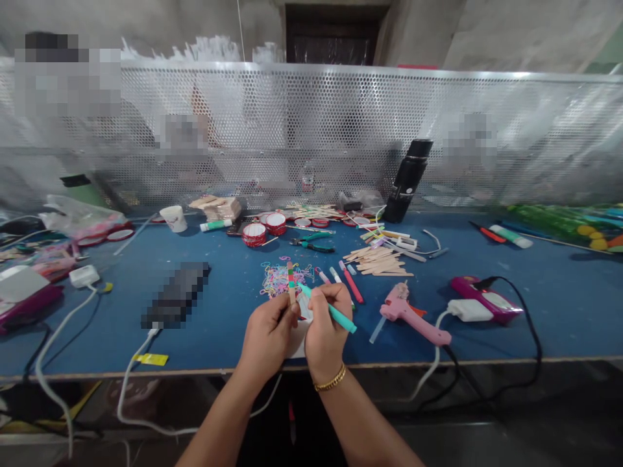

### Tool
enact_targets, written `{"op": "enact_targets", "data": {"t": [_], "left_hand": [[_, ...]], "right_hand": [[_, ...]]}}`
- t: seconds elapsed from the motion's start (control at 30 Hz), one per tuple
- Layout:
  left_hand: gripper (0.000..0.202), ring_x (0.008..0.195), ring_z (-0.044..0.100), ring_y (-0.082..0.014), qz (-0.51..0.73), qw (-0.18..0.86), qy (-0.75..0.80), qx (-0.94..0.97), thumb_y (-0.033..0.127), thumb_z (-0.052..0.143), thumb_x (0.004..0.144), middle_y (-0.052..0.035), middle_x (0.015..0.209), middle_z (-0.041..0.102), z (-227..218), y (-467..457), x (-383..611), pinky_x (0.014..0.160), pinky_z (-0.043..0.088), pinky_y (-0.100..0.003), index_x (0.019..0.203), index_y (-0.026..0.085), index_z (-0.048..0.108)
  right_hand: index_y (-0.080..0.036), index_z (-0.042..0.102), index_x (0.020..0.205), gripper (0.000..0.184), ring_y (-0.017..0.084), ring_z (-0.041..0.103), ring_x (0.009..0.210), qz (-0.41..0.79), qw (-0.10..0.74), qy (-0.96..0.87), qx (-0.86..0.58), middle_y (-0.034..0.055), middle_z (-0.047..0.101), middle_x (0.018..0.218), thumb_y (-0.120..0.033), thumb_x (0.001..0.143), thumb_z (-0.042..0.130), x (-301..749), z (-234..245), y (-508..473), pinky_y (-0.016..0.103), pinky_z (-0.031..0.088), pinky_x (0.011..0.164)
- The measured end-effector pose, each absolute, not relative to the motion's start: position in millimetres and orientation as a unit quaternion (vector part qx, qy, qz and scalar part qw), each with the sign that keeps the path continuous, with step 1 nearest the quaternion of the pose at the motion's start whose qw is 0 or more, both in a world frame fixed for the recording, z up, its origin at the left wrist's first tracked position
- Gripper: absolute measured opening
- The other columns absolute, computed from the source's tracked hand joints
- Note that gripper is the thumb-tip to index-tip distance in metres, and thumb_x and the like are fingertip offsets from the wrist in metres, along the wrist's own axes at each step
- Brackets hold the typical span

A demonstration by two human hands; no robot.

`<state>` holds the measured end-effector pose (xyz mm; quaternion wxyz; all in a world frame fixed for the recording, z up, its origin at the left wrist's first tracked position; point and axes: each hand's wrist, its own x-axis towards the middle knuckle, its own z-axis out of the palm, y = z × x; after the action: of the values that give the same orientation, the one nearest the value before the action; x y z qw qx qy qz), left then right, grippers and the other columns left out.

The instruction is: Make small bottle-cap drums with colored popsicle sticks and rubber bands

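My left hand pinches a wooden craft stick upright by its lower end; red and green bands colour the stick. In my right hand is a turquoise marker, its tip close to the stick's coloured part. Whether the tip touches the wood I cannot tell. Below both hands lies a white sheet, mostly covered by them. Just behind is a pile of small pastel plastic clips. A pink-red marker and other markers rest right of the pile.
Loose craft sticks lie behind the markers. A pink glue gun and a purple power strip are at right, with cords over the front edge. Pliers, a black bottle and a phone also stand or lie here. A perforated metal screen closes the back.
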<state>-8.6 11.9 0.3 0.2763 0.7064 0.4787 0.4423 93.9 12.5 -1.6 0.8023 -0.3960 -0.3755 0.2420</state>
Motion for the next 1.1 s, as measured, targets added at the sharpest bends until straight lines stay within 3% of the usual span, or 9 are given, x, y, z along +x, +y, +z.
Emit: {"op": "enact_targets", "data": {"t": [1.1], "left_hand": [[0.033,0.062,0.049,-0.0151,0.460,0.287,0.466,0.699,0.035,0.052,0.096,0.0027,0.063,0.055,2.1,10.7,-8.1,0.061,0.033,-0.027,0.065,0.021,0.051]], "right_hand": [[-0.022,0.054,0.072,0.017,0.013,0.053,0.064,0.238,0.792,-0.397,-0.397,-0.0045,0.055,0.068,-0.028,0.086,0.060,94.7,-5.7,11.6,0.028,0.046,0.063]]}}
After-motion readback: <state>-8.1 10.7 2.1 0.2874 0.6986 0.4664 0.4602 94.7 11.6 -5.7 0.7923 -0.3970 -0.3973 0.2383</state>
